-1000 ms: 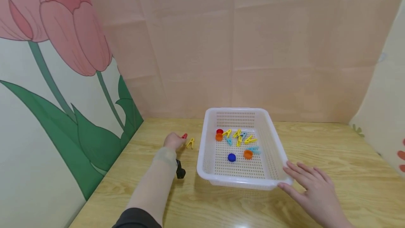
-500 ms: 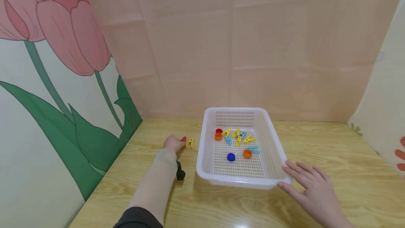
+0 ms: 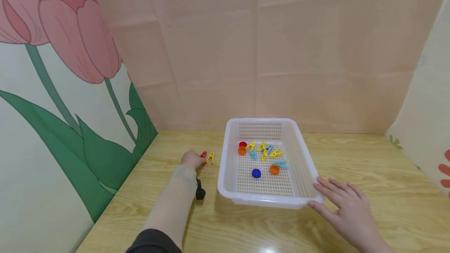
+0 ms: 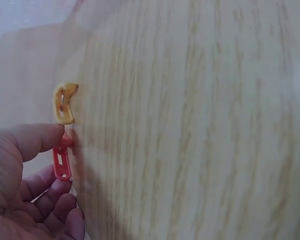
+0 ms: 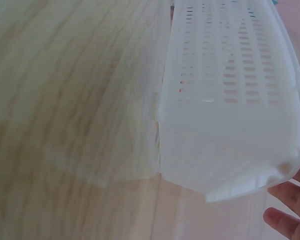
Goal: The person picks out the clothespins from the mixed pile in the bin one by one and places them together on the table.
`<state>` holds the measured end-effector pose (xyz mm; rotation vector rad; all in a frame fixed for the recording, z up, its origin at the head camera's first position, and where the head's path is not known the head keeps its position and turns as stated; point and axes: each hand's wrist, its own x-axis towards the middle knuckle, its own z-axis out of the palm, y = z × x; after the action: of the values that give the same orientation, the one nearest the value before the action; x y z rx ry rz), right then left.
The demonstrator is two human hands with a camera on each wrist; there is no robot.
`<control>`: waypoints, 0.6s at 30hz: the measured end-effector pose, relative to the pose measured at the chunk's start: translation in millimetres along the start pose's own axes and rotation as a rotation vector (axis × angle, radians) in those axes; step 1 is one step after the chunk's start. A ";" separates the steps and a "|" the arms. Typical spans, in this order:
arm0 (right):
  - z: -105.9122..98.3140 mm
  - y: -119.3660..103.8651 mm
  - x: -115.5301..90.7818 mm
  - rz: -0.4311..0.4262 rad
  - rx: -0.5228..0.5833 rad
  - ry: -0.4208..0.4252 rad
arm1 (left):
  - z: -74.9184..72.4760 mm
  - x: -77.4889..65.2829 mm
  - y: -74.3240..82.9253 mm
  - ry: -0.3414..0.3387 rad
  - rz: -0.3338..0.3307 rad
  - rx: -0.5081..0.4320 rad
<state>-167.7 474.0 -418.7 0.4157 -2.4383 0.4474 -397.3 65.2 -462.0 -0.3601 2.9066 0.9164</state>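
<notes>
On the left of the table, my left hand [image 3: 192,159] pinches a red clothespin [image 4: 61,161] between thumb and fingers, low by the wood. Just beyond the thumb tip in the left wrist view is a yellow clothespin [image 4: 64,103]; in the head view this yellow clothespin [image 3: 210,157] stands right of the red one. My right hand [image 3: 346,209] rests with spread fingers on the near right corner of a white perforated basket [image 3: 225,167]. Fingertips [image 5: 285,192] touch its rim in the right wrist view. Part of the red clothespin is hidden by the left hand in the head view.
Inside the basket lie several yellow clothespins [image 3: 276,153], blue clothespins [image 3: 280,164], orange caps [image 3: 274,170], a red cap [image 3: 243,144] and a blue cap [image 3: 256,173]. A pinkish sheet [image 3: 256,50] hangs behind the table, and a tulip-painted wall [image 3: 52,136] borders the left.
My left hand has come slightly nearer with the red clothespin, which now shows less of itself beyond the fingers. The right hand and basket have stayed put.
</notes>
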 end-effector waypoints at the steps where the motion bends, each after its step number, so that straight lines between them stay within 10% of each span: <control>1: 0.1 0.1 -0.1 0.000 0.000 0.000 | -0.1 0.8 -0.4 -0.006 0.001 -0.005; 18: 2.2 1.5 -1.6 -0.014 -0.009 0.017 | -27.2 -3.7 2.5 0.019 0.052 -0.045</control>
<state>-168.2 474.7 -421.7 0.4233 -2.4188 0.4322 -394.3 52.4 -437.8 -0.2985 2.9293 0.9929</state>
